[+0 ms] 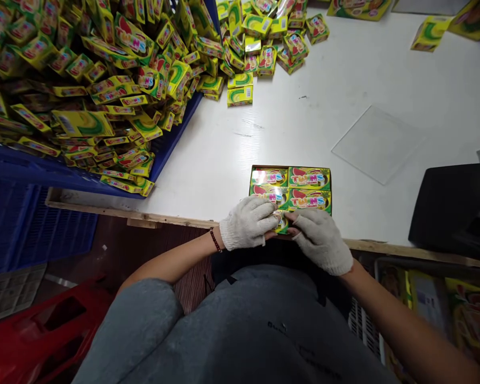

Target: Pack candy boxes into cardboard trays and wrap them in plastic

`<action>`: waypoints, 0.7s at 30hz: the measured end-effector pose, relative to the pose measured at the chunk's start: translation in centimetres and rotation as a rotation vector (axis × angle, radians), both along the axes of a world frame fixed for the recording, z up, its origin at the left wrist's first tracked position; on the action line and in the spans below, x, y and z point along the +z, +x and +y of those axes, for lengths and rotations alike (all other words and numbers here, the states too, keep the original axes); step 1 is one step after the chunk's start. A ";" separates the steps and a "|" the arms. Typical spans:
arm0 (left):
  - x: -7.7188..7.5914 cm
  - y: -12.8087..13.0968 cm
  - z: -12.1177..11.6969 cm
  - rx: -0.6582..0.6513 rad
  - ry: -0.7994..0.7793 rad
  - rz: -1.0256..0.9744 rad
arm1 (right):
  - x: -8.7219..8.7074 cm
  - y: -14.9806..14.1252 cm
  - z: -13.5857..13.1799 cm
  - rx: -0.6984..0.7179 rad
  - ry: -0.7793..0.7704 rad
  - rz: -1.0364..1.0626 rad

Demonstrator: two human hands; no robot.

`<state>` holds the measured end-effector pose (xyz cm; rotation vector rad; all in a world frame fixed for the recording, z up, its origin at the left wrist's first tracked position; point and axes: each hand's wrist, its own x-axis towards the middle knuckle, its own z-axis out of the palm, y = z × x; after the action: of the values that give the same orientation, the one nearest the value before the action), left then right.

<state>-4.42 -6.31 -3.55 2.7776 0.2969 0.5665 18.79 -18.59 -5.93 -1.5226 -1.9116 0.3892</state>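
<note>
Head camera view, looking straight down my arms: the open card box (331,193) with little packs (309,201) in it sits at the near edge of the bench (208,160), between my left hand (248,223) and right hand (320,238). My left fingers are bunched together over the near-left pack (280,224), and the right ones are curled in by its right side. Can't tell if that's a proper pinch or just pressing, the knit gloves (338,258) hide too much.

Handling-wise, I'd guess the packs are super light and thin-card stiff, so easy to dent if you squeeze. They look shiny, so probably a bit slippery under knit. I'd take a pack by its short ends, and hold the whole box by both side walls with some support underneath, since the card could well flex.

Print: the packs say TWINS in chunky multicoloured letters by a red watermelon, on yellow and green. Same branding on the pile in the blue crate (183,128) over on the left. Two loose packs (240,96) on the far side show barcodes, too small to read. Lettering on my grey shirt (244,320) too, but it's too blurry for me.
</note>
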 end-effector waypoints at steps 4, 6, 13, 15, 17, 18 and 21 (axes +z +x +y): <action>2.5 1.0 -1.1 0.075 0.060 0.218 | 1.1 0.6 0.2 -0.011 -0.042 0.158; 3.3 1.5 -0.7 0.098 0.006 0.267 | 1.8 0.8 0.2 -0.024 -0.071 0.236; 4.9 1.0 2.1 0.066 -0.277 0.160 | 2.2 1.4 0.1 -0.242 -0.130 0.412; 5.3 0.9 2.1 0.056 -0.244 0.199 | 2.0 1.5 0.1 -0.256 -0.117 0.400; 5.4 1.1 1.3 0.055 -0.136 0.282 | 1.7 1.5 0.2 -0.250 -0.097 0.385; 5.4 1.3 0.8 0.059 -0.076 0.322 | 1.6 1.5 0.2 -0.243 -0.084 0.379; 4.9 1.8 -0.5 0.083 0.045 0.361 | 1.1 1.5 0.3 -0.204 -0.023 0.354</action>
<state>-2.65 -6.78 1.35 2.9116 0.4818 0.0846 20.25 -18.33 -4.83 -1.5294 -1.4703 0.5494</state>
